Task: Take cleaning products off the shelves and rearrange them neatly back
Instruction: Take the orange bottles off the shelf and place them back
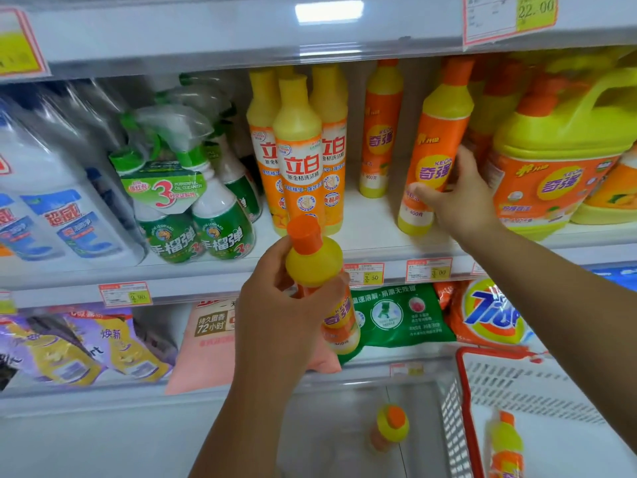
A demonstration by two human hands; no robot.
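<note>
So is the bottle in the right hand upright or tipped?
Tipped: the orange bottle leans, cap toward the right, while the neighbour bottle stands upright. The right hand grips its lower half.

Tilted orange-yellow bottle [315, 260] gripped in left hand [275, 305]; matching bottle [437, 139] leaning on shelf [372, 232], right hand [458, 198] gripping

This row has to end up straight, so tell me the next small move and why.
Probably set the leaning bottle upright with the right hand, which grips it on the shelf. Its cap tips toward the big jug, while the neighbouring bottle on its left stands straight. That would keep the bare gap between them free for the spare bottle in the left hand.
</note>
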